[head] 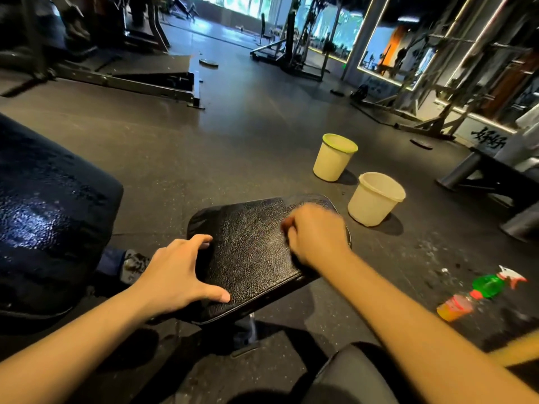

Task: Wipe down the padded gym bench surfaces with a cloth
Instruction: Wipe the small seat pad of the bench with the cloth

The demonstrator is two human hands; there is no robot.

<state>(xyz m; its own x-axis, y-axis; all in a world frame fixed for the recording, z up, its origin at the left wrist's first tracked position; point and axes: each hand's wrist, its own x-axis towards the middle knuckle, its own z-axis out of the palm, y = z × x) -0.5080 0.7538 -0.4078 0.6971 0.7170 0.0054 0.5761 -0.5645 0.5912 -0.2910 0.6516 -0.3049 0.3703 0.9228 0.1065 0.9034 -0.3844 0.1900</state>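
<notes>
A small black padded seat (250, 252) sits in the middle of the view, its leather surface creased and shiny. My left hand (178, 275) rests on its near left corner, fingers spread and thumb flat on the top. My right hand (315, 234) lies on the pad's right side, blurred by motion, with its fingers curled over a dark grey cloth (316, 199). Only a blurred edge of the cloth shows past the knuckles. A larger dark backrest pad (49, 205) with wet streaks stands at the left.
Two cream buckets (334, 157) (374, 198) stand on the rubber floor beyond the seat. A green spray bottle (493, 284) and an orange bottle (453, 307) lie at the right. Another dark pad (350, 374) is at the bottom. Machine frames ring the room.
</notes>
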